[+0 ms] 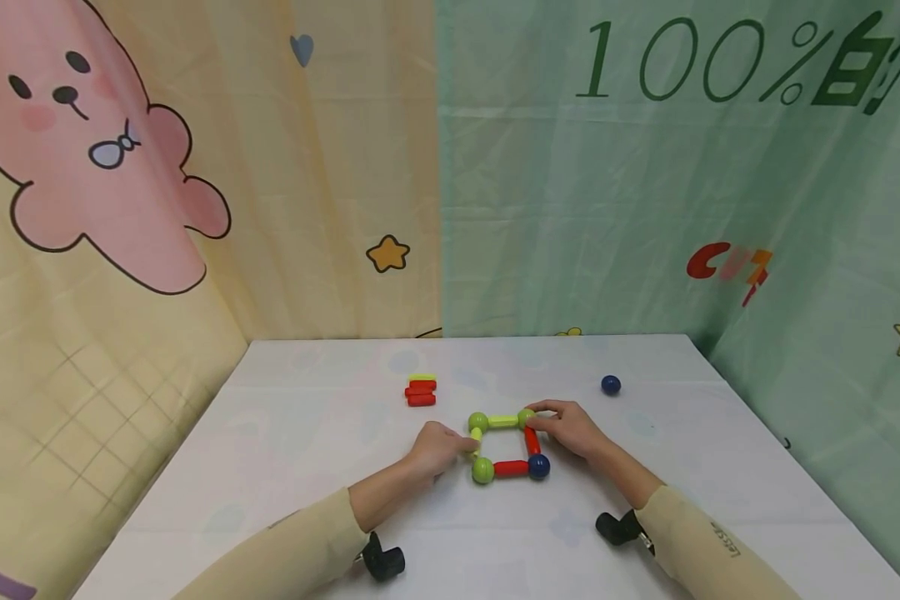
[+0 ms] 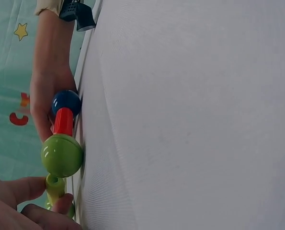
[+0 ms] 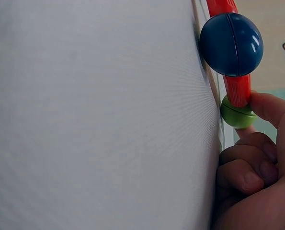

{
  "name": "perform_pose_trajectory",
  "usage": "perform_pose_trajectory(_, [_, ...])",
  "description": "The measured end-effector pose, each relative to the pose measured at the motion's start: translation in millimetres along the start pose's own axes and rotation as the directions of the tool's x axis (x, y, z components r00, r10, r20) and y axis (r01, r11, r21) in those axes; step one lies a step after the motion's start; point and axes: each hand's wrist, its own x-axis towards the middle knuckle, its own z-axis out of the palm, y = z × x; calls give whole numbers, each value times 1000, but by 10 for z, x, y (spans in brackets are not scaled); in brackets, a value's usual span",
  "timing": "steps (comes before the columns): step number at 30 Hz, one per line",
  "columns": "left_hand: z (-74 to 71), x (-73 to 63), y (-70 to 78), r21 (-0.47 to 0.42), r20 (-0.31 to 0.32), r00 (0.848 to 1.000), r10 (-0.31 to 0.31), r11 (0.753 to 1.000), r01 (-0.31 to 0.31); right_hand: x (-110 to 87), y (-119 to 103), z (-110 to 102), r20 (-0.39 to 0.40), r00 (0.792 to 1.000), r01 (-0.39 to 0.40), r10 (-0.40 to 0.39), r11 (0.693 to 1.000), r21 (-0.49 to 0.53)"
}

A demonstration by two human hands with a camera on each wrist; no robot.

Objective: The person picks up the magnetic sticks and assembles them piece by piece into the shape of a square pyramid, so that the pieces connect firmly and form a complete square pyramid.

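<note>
Between green balls (image 1: 483,472), left hand (image 1: 437,448) pinches rod (image 1: 477,435); long axis pointing forward.

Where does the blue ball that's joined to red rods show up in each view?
Head: blue ball in the lower half, right of centre.
Left wrist: blue ball left of centre, around mid-height.
Right wrist: blue ball at upper right.
Shared landmark: the right hand, visible in all three.

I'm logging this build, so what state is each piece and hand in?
Left hand: pinching the left yellow-green rod
Right hand: pinching the far-right green ball
Toy frame: four-sided, full closure unclear
Loose rods: lying side by side
Loose blue ball: resting apart from the frame
</note>
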Motion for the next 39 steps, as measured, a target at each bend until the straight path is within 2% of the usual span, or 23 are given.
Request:
perform_pose_trajectory(9, [71, 16, 26, 5, 20, 999, -41, 999, 41, -2, -12, -7, 3, 1000, -8, 8, 1000, -4])
perform_pose_trajectory(18, [68, 33, 18, 44, 36, 999, -37, 998, 35, -10, -26, -15, 4, 1000, -5, 5, 1000, -9])
perform_pose_trajectory(24, [45, 29, 6, 96, 52, 998, 26, 995, -31, -28, -34, -8, 3, 1000, -3, 3, 1000, -7])
perform_pose_trajectory(30, [2, 31, -4, 192, 55, 993, 103, 975, -112, -23, -24, -9, 2, 1000, -1, 1, 1000, -15])
perform_pose_trajectory(39, [-88, 38, -29, 209, 49, 985, 164, 963, -171, -15, -9, 0, -3, 1000, -6, 6, 1000, -18])
